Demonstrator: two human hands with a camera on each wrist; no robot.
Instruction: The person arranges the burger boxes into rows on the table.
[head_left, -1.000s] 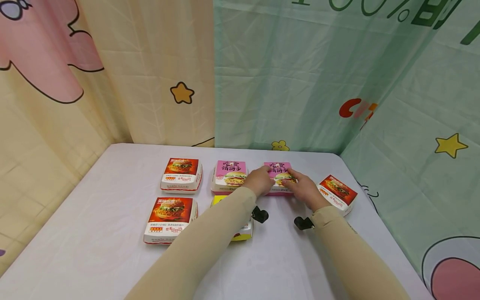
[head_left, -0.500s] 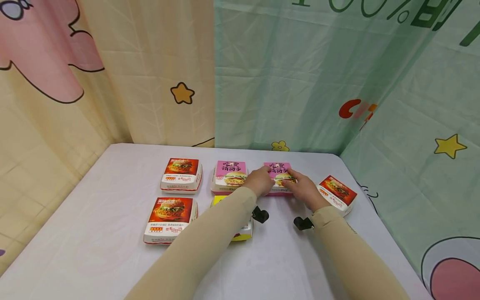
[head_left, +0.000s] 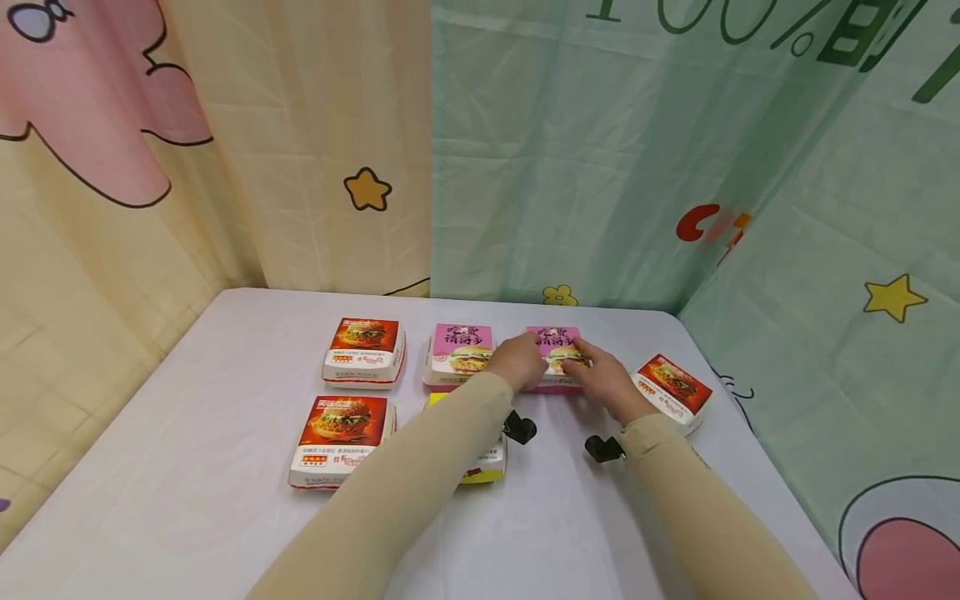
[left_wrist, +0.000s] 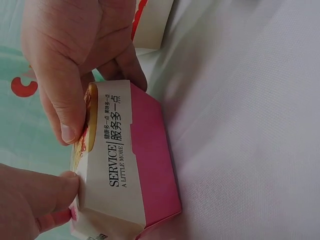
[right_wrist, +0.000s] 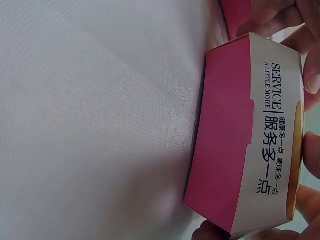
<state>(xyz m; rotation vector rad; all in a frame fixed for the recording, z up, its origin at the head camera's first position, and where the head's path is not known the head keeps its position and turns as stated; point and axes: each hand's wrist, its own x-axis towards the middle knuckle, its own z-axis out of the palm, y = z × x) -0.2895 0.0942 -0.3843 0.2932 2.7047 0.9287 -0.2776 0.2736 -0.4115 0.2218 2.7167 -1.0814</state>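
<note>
The pink box (head_left: 553, 357) at 12 o'clock is pinched by the left hand (head_left: 520, 363) and the right hand (head_left: 604, 382), so its thin lid could be crushed if squeezed harder.

Both arms fwd, L hand (head_left: 519, 362) & R hand (head_left: 609, 385) close together, fingers curled

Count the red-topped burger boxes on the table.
3. One at back left, one at front left, one at the far right edge beside the right hand. The forearms could hide others.
</note>
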